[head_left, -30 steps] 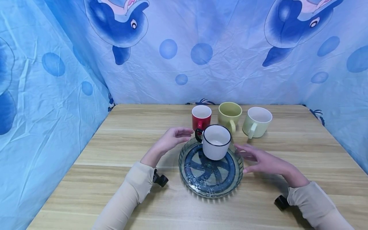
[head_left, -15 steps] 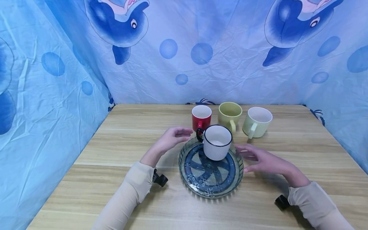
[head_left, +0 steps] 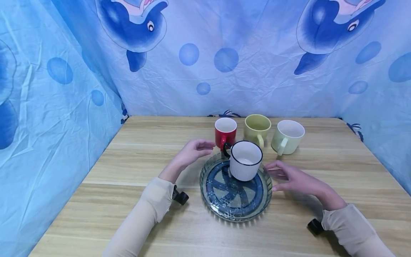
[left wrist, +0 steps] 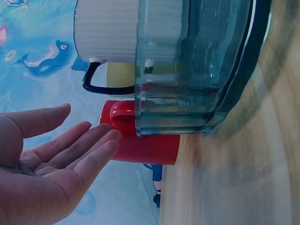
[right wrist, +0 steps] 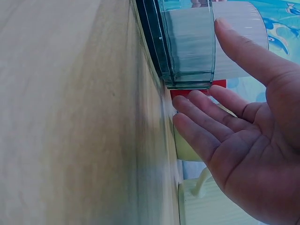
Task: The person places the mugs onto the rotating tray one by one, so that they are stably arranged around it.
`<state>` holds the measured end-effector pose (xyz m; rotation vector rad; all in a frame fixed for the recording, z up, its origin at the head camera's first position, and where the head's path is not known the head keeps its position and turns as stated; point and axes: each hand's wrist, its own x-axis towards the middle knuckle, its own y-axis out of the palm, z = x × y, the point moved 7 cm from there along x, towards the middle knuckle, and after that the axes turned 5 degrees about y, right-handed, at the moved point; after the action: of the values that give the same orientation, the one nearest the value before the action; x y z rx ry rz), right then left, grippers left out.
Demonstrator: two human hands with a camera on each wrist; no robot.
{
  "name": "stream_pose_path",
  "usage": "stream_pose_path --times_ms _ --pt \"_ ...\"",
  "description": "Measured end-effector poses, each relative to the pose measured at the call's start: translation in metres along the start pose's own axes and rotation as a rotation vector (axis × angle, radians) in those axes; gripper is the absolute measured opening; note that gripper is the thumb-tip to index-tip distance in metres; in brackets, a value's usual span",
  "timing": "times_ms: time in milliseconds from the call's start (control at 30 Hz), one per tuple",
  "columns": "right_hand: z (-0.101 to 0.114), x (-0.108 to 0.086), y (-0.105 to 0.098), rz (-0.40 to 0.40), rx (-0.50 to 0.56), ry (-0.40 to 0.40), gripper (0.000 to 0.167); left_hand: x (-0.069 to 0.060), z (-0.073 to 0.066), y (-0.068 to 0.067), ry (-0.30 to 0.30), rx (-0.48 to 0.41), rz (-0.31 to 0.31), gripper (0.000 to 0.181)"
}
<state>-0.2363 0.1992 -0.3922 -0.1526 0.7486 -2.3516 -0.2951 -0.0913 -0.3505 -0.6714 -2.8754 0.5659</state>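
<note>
A white mug with a black rim [head_left: 245, 166] stands upright inside a round clear glass dish [head_left: 236, 214], toward its back, its black handle pointing left. The left hand [head_left: 191, 154] is beside the dish's back left, fingers extended and holding nothing; in the left wrist view that hand [left wrist: 56, 164] is near the red mug [left wrist: 150, 149]. At the dish's right edge the right hand [head_left: 295, 179] has its fingers spread, holding nothing. The right wrist view shows this hand [right wrist: 253, 136] close to the glass wall [right wrist: 190, 51]; whether it touches cannot be told.
Behind the dish stand a red mug [head_left: 225, 132], an olive green mug [head_left: 253, 132] and a pale green mug [head_left: 285, 141]. They are on a wooden table [head_left: 128, 160], with a blue dolphin-print cloth [head_left: 257, 89] behind and at the sides.
The white mug has shifted slightly right and toward the front of the dish. The left hand has moved up a little; the right hand is almost unchanged.
</note>
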Motion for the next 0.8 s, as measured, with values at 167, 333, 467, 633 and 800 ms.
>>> stream_pose_path --times_ms 167,333,467,633,800 --pt "0.001 0.000 0.001 0.003 0.028 -0.010 0.064 0.012 0.000 -0.001 -0.001 -0.003 0.000 0.041" --pt "-0.001 0.002 0.002 0.011 0.027 -0.022 0.071 0.022 0.001 -0.006 -0.023 0.000 -0.013 0.041" --pt "-0.003 0.003 0.003 0.023 0.022 -0.022 0.073 0.028 0.002 -0.007 -0.053 0.011 -0.018 0.040" --pt "-0.001 0.003 0.004 0.031 0.013 -0.037 0.076 0.033 0.002 -0.005 -0.069 0.013 -0.011 0.040" --pt "0.000 0.003 0.004 0.031 -0.006 -0.048 0.079 0.039 0.004 -0.002 -0.090 -0.001 -0.001 0.039"
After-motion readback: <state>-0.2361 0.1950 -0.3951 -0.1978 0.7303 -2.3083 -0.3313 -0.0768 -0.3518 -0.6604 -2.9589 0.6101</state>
